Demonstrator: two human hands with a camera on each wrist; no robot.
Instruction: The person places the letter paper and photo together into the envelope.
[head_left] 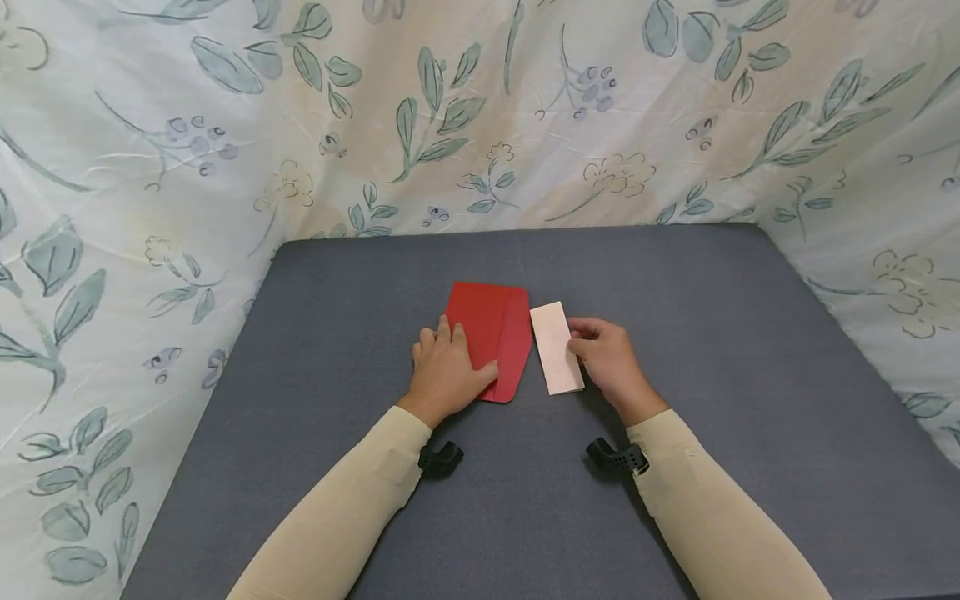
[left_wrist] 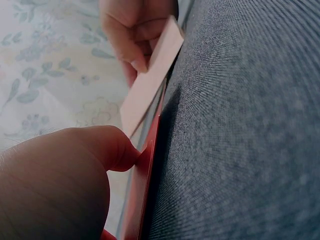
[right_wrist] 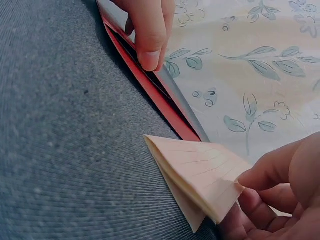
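Observation:
A red envelope (head_left: 480, 315) lies on the grey tabletop, its flap unfolded to the right. My left hand (head_left: 447, 368) rests on its left part with the fingers spread, and the thumb presses near the base of the flap. In the right wrist view the envelope's mouth (right_wrist: 167, 112) gapes slightly. Just right of the flap, my right hand (head_left: 611, 360) pinches a folded pale pink sheet of paper (head_left: 555, 348) by its right edge between thumb and fingers. Faint lines show on the folded paper (right_wrist: 195, 162) in the right wrist view, and its layers spread apart at one end.
The grey tabletop (head_left: 360, 283) extends around both hands. Cloth with a leaf and flower print (head_left: 517, 125) hangs behind the table and along its sides. A black wrist device (head_left: 441, 460) is on the left wrist and another black device (head_left: 617, 457) is on the right.

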